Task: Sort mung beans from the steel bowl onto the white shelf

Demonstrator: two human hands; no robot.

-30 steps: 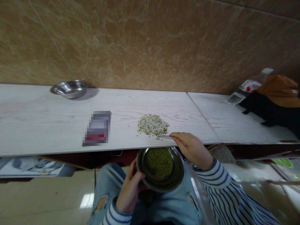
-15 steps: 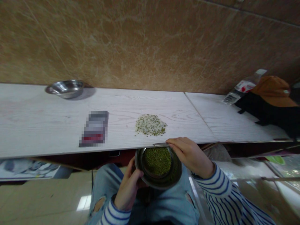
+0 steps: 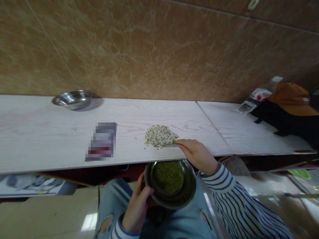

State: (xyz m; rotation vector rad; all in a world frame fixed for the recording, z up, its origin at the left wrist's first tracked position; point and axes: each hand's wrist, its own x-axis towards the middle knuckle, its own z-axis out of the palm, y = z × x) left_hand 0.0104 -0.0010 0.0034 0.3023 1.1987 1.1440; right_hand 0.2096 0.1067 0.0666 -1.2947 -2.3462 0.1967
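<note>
My left hand (image 3: 139,204) grips the left rim of a steel bowl (image 3: 189,194), thumb on the rim. The bowl is over my lap, just below the counter's front edge, with many small green beans (image 3: 169,176) inside. In my right hand (image 3: 198,155) is a thin, spoon-like metal utensil (image 3: 169,145), seen nearly edge-on. Its tip lies at the near right side of a low pile of white grains mixed with green beans (image 3: 159,135) on the white counter (image 3: 134,149). Whether the tip touches the counter, I cannot tell.
A second steel bowl (image 3: 74,100) stands at the back left by the wall. A blurred-out flat packet or phone (image 3: 102,141) lies left of the pile. At the right are a leaning plastic bottle (image 3: 258,94), a brown cap (image 3: 291,98) and a black cloth item (image 3: 281,124).
My right hand has moved the metal utensil forward from above the bowl at the counter edge to the pile's near side. My left hand still holds the bowl. The view has shifted slightly.
</note>
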